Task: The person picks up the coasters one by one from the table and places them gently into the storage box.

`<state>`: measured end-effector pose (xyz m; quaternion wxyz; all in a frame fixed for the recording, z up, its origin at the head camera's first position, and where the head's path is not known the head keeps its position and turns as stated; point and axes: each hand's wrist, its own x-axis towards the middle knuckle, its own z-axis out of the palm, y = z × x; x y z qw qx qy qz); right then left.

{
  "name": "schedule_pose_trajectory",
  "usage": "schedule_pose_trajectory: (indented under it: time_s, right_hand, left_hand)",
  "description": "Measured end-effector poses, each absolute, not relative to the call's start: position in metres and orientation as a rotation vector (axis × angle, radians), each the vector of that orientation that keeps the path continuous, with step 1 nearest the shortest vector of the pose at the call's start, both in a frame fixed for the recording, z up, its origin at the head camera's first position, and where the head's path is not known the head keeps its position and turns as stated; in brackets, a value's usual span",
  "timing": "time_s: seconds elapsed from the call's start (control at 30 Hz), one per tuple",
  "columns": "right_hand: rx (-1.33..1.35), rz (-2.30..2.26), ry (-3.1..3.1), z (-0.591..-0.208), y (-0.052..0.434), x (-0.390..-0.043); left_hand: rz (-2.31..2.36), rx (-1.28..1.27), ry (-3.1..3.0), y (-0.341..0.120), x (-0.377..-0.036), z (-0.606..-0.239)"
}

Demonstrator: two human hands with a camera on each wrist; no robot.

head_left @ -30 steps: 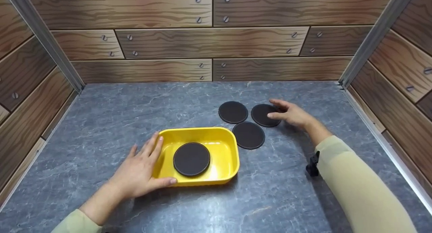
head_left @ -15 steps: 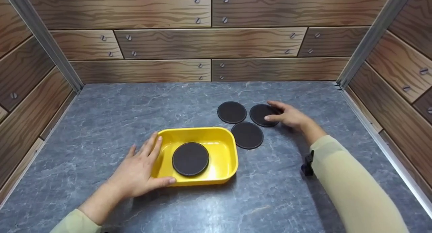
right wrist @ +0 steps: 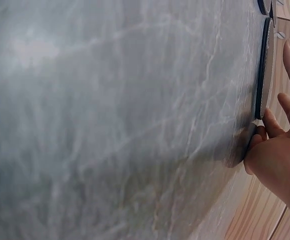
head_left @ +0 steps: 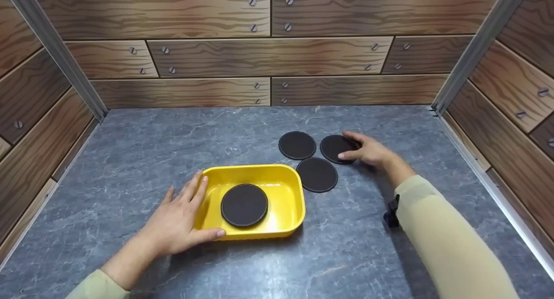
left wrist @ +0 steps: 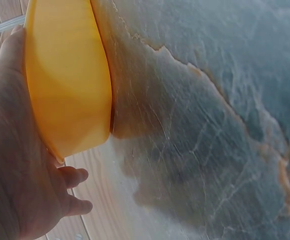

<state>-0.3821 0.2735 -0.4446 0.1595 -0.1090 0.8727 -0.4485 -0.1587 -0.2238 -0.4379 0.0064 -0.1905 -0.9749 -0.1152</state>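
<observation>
The right hand [head_left: 370,151] has closed in since a second ago, its thumb and fingers now curling onto the edge of the right-most disc [head_left: 335,148], which lies flat on the grey table [head_left: 143,160]. Two more discs sit just beside it: one to its left [head_left: 297,145], one nearer [head_left: 317,174]. The left hand [head_left: 175,221], fingers straight, rests against the yellow tray's [head_left: 285,178] left wall; a fourth disc [head_left: 244,204] lies inside.
</observation>
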Motion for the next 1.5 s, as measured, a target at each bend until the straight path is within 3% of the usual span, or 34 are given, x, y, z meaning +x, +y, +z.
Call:
schedule_pose_trajectory:
  time_s: [1.5]
  right_hand:
    - [-0.331, -1.160, 2.709, -0.456, 0.267, -0.380]
  left_hand:
    - [-0.372, -0.594, -3.045, -0.225, -0.158, -0.439]
